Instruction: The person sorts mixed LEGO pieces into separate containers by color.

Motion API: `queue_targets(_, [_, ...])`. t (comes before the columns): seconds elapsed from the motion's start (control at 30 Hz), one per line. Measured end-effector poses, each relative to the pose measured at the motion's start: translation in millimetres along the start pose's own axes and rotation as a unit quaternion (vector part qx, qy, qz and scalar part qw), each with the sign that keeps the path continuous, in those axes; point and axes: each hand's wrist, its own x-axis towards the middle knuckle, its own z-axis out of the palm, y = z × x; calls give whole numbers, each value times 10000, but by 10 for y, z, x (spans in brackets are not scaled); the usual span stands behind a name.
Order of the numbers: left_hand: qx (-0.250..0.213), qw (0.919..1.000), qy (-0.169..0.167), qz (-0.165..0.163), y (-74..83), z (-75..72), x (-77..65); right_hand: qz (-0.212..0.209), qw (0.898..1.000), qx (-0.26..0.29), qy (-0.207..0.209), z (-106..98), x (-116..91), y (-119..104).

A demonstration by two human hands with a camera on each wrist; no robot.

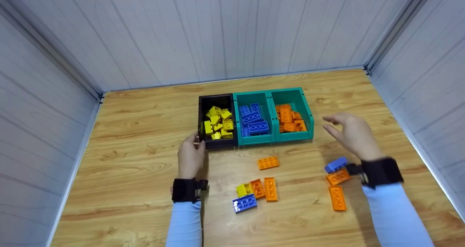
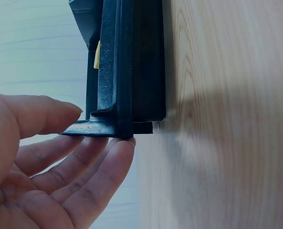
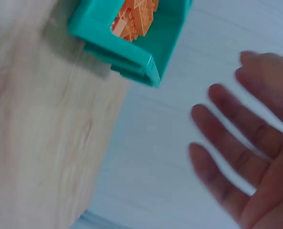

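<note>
Three bins stand side by side: a black bin with yellow bricks, a green bin with blue bricks, and another green bin with orange bricks. My left hand pinches the black bin's near left corner. In the left wrist view the thumb lies on the inner side of its rim and the fingers on the outer side. Just right of the orange bricks' bin, my right hand hovers with fingers extended and spread, holding nothing.
In front of the bins lie a single orange brick and a group with a yellow brick, a blue brick and two orange bricks. By the right wrist lie a blue brick and two more orange ones. Panel walls enclose the table.
</note>
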Motion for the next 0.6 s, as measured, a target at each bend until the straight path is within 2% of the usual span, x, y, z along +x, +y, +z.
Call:
queue_targets(0.13, [27, 10000, 17, 42, 1, -3, -7, 836, 9963, 149, -163, -42, -459, 51])
queue_targets(0.23, [33, 10000, -1, 57, 5, -4, -10, 1538, 9867, 241, -465, -22, -736, 95])
queue_targets(0.3, [73, 10000, -15, 59, 6, -5, -15, 1836, 9810, 247, -569, 32, -871, 127])
queue_targets(0.43, [102, 9999, -42, 59, 10, 2, -11, 2085, 9754, 171, -694, 174, -1023, 162])
queue_targets(0.6, [103, 9999, -115, -37, -1, 5, -7, 2016, 9764, 70, -777, 348, -1046, 139])
